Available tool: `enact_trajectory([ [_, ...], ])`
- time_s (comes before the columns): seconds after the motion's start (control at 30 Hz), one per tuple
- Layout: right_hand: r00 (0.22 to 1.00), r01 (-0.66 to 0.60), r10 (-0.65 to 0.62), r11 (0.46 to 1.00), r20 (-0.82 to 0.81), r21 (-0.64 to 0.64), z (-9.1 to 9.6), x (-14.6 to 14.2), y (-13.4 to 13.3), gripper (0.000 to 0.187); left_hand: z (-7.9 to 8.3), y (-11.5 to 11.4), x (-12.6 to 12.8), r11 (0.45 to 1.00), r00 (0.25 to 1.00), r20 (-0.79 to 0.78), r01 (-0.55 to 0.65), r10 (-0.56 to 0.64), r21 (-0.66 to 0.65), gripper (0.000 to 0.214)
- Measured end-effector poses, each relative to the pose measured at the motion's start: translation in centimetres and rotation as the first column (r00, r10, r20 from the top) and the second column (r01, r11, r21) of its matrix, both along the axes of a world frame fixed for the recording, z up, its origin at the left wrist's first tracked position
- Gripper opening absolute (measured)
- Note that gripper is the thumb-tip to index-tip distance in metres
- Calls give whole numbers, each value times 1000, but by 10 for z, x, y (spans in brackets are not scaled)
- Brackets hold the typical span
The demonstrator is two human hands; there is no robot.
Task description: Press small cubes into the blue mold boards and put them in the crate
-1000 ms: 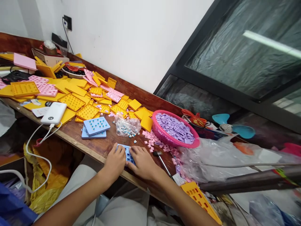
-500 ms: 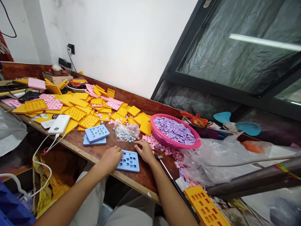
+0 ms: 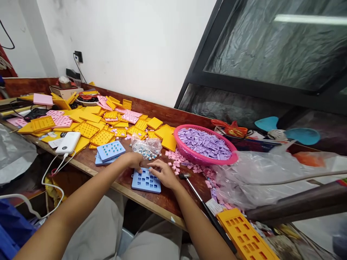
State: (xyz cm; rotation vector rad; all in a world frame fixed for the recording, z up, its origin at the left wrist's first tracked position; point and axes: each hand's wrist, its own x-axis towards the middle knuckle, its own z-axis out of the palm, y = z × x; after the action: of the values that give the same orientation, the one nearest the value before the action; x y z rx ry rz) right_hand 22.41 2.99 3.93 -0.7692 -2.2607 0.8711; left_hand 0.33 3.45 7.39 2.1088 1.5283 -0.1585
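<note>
A light blue slotted tray (image 3: pixel 146 185) with dark square recesses lies near the table's front edge. Over its far right corner reaches my right hand (image 3: pixel 166 174), fingers stretched out and slightly apart. Its fingertips are by a tiny teal piece (image 3: pixel 150 169) at the tray's top. My left hand (image 3: pixel 135 160) is bent down at the tray's far edge, fingers curled; what they hold, if anything, is hidden. Just beyond lie small blue-and-white pieces (image 3: pixel 148 154) spilling from a clear plastic bag (image 3: pixel 141 143). Another blue tray (image 3: pixel 110 150), set with teal pieces, rests on a stack to the left.
A pink basket (image 3: pixel 233 158) of purple tiles stands right, pink pieces (image 3: pixel 176 159) scattered beside it. A hammer (image 3: pixel 196 191) lies near my right forearm. Yellow trays (image 3: pixel 86 130) cover the left side; a white power bank (image 3: pixel 68 142) with cables sits at the front edge.
My left hand has moved from the tray's left side to its far edge, uncovering more recesses. My right hand has shifted down and left onto the tray's far right corner.
</note>
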Motion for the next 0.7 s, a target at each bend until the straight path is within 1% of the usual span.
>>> enact_trajectory([
  [0.07,1000,-6,5,1000,15,18,-1,1,0,20,1,20,7,993,999,-47,5,-11,-121,27],
  [0.17,1000,-1,1,1000,32,-13,-5,4,3,18,-4,44,15,959,995,-95,-7,-21,-284,33],
  [0.2,999,7,-7,1000,32,-28,-5,5,5,18,-7,50,17,948,995,-100,-14,-19,-317,35],
  [0.27,1000,26,-26,997,6,-70,-6,8,8,20,-13,58,21,943,995,-98,-27,-7,-333,39],
  [0.33,997,55,-61,991,-49,-124,-4,12,14,23,-19,61,23,953,996,-86,-31,5,-301,43],
  [0.4,988,98,-116,982,-103,-163,-3,17,21,24,-20,60,25,967,998,-69,-18,1,-255,44],
  [0.47,973,162,-186,973,-139,-163,-2,24,29,25,-16,59,24,977,998,-53,11,-23,-215,41],
  [0.53,948,240,-263,960,-179,-142,-3,31,37,27,-9,57,21,985,998,-31,50,-56,-166,36],
  [0.63,916,316,-334,942,-223,-113,-7,38,45,31,1,56,17,996,995,31,90,-90,-22,31],
  [0.7,917,316,-331,943,-220,-104,-8,40,47,31,2,57,18,991,994,66,76,-84,114,32],
])
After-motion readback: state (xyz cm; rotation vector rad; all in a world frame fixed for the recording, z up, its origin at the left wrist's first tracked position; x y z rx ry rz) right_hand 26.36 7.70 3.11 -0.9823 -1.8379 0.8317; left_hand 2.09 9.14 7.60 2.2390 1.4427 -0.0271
